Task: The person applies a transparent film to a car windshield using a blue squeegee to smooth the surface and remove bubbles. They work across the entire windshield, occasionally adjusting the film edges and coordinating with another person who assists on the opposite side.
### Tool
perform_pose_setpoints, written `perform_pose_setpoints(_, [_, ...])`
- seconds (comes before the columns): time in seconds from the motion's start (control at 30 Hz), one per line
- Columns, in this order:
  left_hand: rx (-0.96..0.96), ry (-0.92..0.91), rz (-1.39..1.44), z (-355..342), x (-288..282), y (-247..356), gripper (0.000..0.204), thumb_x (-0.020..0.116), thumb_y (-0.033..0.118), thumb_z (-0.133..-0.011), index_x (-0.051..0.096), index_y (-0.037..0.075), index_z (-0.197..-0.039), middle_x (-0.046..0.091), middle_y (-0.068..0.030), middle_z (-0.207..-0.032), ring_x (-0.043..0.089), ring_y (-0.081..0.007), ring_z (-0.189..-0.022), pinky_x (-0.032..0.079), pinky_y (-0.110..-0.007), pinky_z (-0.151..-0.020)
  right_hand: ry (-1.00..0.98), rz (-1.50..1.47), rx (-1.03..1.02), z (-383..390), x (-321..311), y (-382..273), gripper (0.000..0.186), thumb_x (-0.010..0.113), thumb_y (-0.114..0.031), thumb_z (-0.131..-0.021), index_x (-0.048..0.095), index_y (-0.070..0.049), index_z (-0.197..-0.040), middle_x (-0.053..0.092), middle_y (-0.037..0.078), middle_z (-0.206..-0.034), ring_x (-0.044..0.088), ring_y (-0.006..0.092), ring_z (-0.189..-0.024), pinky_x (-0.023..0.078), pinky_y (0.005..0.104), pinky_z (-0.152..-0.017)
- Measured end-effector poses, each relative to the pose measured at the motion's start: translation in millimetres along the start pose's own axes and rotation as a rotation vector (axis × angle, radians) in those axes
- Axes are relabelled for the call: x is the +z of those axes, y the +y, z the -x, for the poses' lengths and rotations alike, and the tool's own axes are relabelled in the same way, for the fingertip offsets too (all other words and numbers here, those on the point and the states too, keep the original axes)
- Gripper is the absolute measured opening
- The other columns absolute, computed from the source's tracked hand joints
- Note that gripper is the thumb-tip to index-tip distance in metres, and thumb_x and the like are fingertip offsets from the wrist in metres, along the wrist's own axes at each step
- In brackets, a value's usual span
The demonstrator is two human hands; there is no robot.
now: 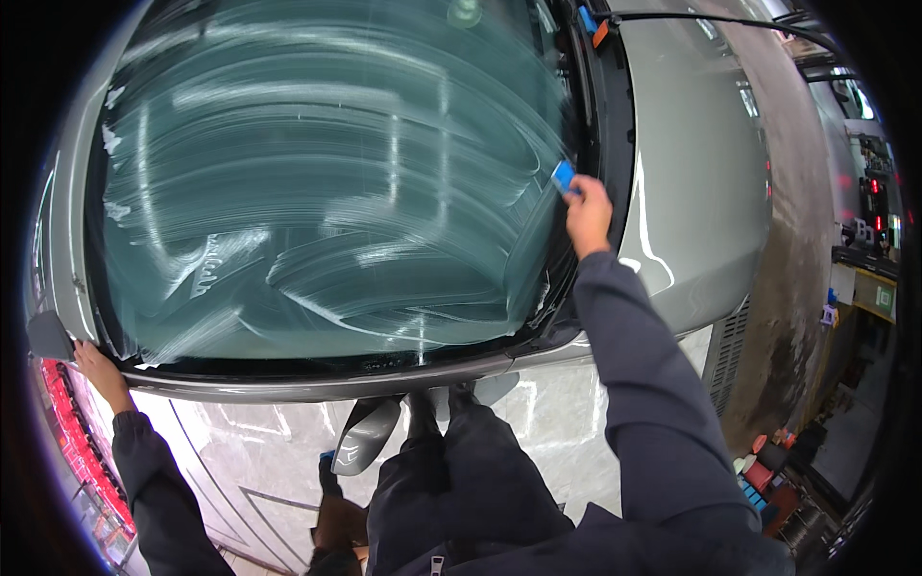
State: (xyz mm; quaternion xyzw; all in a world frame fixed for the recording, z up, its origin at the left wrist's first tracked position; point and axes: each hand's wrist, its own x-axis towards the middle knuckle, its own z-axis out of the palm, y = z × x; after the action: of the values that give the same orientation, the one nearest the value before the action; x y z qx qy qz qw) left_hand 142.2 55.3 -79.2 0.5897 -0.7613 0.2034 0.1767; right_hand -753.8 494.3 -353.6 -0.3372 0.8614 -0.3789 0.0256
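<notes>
The car windshield lies in front of me, its dark glass covered with curved whitish smears. At its right edge, my right hand pinches a small blue applicator block whose far end meets the glass. My left hand reaches to the roof edge at the far left, its fingers extended and partly hidden. Just beyond those fingertips is a dark grey, round-cornered pad-like thing. I cannot make out whether they touch it. White residue clings along the left side of the glass.
The grey hood is on the right, with a raised black wiper arm above it. An orange piece sits by the wiper cowl. The side mirror juts out beside my legs. Containers stand at lower right.
</notes>
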Motion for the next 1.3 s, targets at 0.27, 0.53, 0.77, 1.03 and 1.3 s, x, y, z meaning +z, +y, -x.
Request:
perform_pose_setpoints(0.27, [-0.159,-0.125,0.118,-23.7,-44.0,14.3,0.06,0.039,0.037,-0.11,0.047,-0.009,-0.148,0.047,-0.0261,-0.155,0.041,-0.0392,-0.145,0.029,-0.039,-0.121,-0.195,0.227,-0.033,-107.6,0.6,65.8,0.021,0.081,-0.008,-0.08,0.068,-0.008,-0.096,0.068,0.014,-0.095,0.067,0.0359,-0.09,0.054,0.0414,-0.082])
perform_pose_setpoints(0.53, [-0.211,-0.144,0.097,-19.3,-48.4,34.9,0.063,0.037,0.04,-0.108,0.048,-0.007,-0.149,0.047,-0.0243,-0.156,0.042,-0.0383,-0.145,0.028,-0.041,-0.122,-0.264,-0.014,0.021,111.8,-52.7,6.7,0.025,0.074,0.005,-0.074,0.066,-0.004,-0.096,0.067,0.013,-0.104,0.066,0.0343,-0.102,0.054,0.0407,-0.089])
perform_pose_setpoints(0.77, [-0.25,-0.141,0.097,-22.5,-52.5,52.8,0.061,0.039,0.039,-0.106,0.052,-0.006,-0.146,0.051,-0.0249,-0.152,0.046,-0.0385,-0.142,0.031,-0.041,-0.119,-0.266,0.049,0.047,83.0,-49.0,-0.1,0.019,0.071,0.005,-0.077,0.067,-0.003,-0.094,0.067,0.015,-0.1,0.066,0.0369,-0.094,0.054,0.0416,-0.084])
perform_pose_setpoints(1.03, [-0.196,-0.093,0.096,-26.4,-41.4,52.2,0.062,0.04,0.037,-0.106,0.051,-0.011,-0.144,0.05,-0.0284,-0.151,0.048,-0.0402,-0.14,0.034,-0.041,-0.118,-0.279,-0.007,0.261,133.2,-56.7,1.0,0.022,0.082,-0.005,-0.078,0.07,-0.003,-0.095,0.062,0.008,-0.089,0.062,0.0212,-0.073,0.052,0.033,-0.071])
perform_pose_setpoints(1.3, [0.164,-0.11,-0.15,-33.7,-24.3,-7.6,0.056,0.032,0.029,-0.107,0.056,-0.012,-0.136,0.055,-0.029,-0.146,0.048,-0.0416,-0.138,0.034,-0.044,-0.118,-0.286,-0.224,0.406,225.1,-45.8,-99.4,0.022,0.082,-0.009,-0.089,0.069,0.001,-0.104,0.057,0.002,-0.094,0.055,0.0078,-0.071,0.049,0.024,-0.066])
